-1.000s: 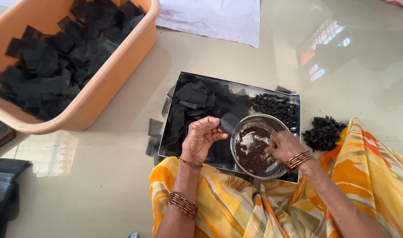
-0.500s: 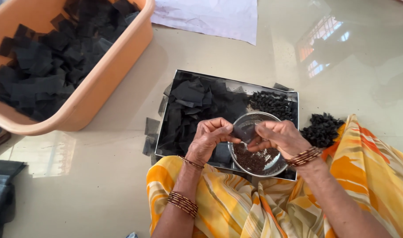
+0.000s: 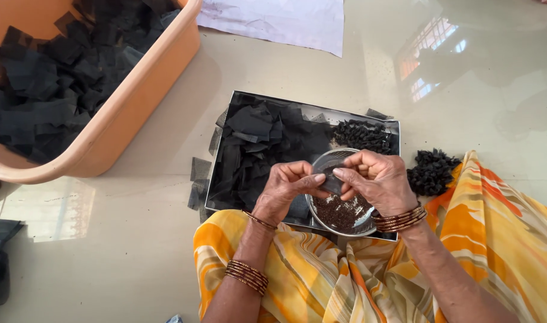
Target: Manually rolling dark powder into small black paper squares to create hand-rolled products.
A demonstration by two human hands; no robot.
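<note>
- Step in hand: left hand [image 3: 285, 188] and right hand [image 3: 378, 179], fingers pinched together on a small black square [image 3: 331, 179], held over the steel bowl of dark seeds [image 3: 342, 212]; apparently wrapping.
- Next move: likely needed a firm fold.
- Floor [image 3: 494, 90]: glossy tile; steel tray [image 3: 297, 104] of black squares at 12 o'clock, orange tub [image 3: 136, 113] at 10 o'clock.

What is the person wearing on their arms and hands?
Both arms are bare, with no sleeves and no gloves. The left hand has a thin bangle at the wrist and a stack of coppery bangles farther up the forearm. The right hand has a stack of the same bangles at its wrist. No rings can be made out.
</note>
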